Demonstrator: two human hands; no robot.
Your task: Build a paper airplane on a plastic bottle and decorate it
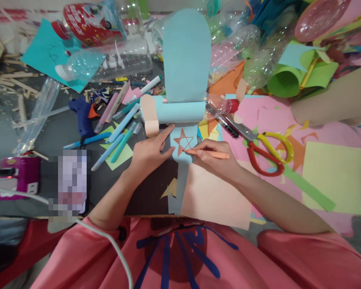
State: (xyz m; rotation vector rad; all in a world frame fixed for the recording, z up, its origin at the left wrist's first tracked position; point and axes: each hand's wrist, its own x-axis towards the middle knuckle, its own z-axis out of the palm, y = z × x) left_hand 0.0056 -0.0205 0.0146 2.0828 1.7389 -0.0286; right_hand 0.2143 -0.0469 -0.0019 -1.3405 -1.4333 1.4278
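My right hand (218, 156) grips an orange marker (221, 154), its tip on the lower part of a star (180, 149) drawn in reddish-orange on a light blue paper wing (188, 158). The star's left part is coloured in; its right part shows mostly outlines. With index finger and thumb spread, my left hand (150, 152) lies at the wing's left edge and holds nothing. Just above is a plastic bottle wrapped in light blue paper (180, 112), its red cap (233, 105) to the right. A wide rounded light blue panel (187, 56) extends from its far side.
Scissors (258, 144) with red and yellow handles lie at right. Several markers (117, 144), a blue glue gun (81, 116) and a phone (74, 180) are at left. Plastic bottles (117, 60) crowd the back. Peach paper (216, 192) lies under my right forearm. Another person's arm (333, 98) reaches in at right.
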